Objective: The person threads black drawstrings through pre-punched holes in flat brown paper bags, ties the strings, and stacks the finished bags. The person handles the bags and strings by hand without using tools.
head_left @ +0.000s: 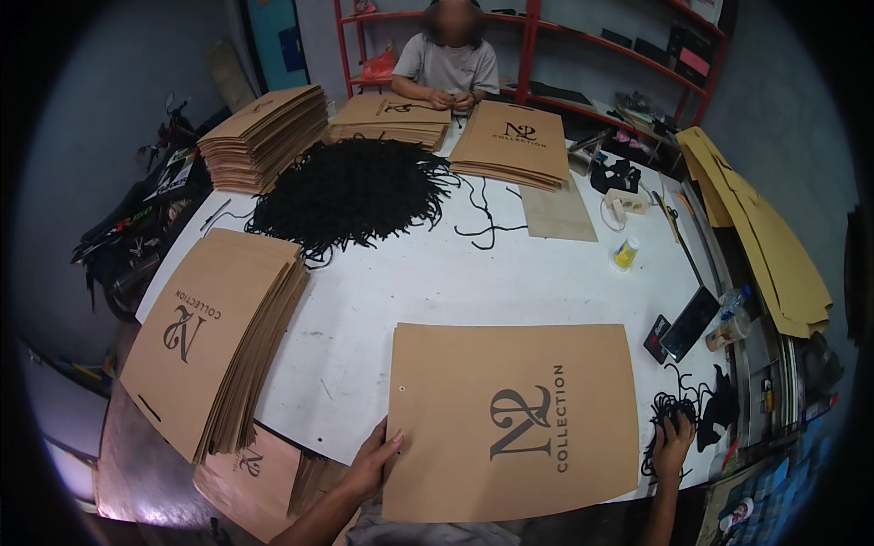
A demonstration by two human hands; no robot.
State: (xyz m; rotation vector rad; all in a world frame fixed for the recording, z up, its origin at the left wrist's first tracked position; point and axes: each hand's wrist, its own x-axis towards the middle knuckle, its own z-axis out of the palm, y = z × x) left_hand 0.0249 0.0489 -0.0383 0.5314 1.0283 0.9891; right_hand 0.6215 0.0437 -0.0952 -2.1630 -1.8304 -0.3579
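A flat brown paper bag with dark printing lies in front of me at the table's near edge. Two small holes show along its left side. My left hand grips that side, thumb on top and the other fingers beneath, out of sight. Off to the right, my right hand has its fingers curled into a small heap of black cords. How many cords it grasps is hidden. Beside this heap lies a black cloth-like piece.
Stacked paper bags stand at left, with more stacks at the far side. A large black cord pile covers the far middle of the white table. A phone and small yellow-labelled container lie right. Another person sits opposite.
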